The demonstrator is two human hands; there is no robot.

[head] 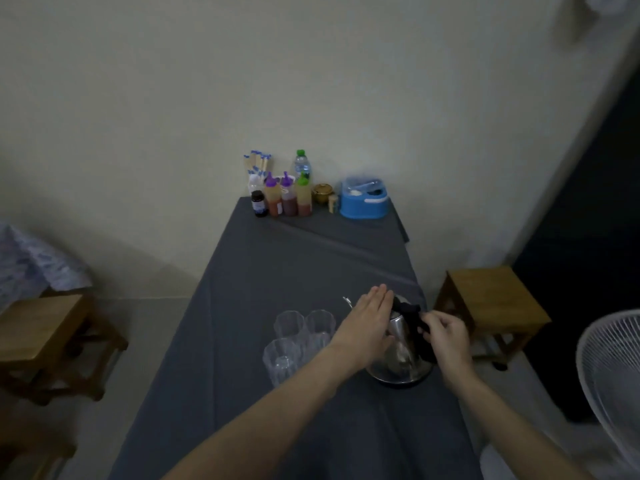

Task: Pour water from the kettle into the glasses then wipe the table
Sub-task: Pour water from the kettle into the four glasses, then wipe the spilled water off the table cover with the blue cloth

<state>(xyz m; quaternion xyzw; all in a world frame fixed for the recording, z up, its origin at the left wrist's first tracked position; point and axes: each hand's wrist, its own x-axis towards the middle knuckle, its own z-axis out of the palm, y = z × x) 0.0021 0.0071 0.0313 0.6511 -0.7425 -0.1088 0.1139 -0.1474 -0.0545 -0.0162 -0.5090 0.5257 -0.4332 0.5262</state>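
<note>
Right hand [445, 336] grips kettle [398, 355] handle; left hand [369, 320] flat atop.

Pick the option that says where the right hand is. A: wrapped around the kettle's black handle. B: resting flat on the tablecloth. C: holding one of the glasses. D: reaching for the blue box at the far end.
A: the right hand has its fingers closed on the black handle of the kettle, while the left hand lies flat against the kettle's side.
</note>
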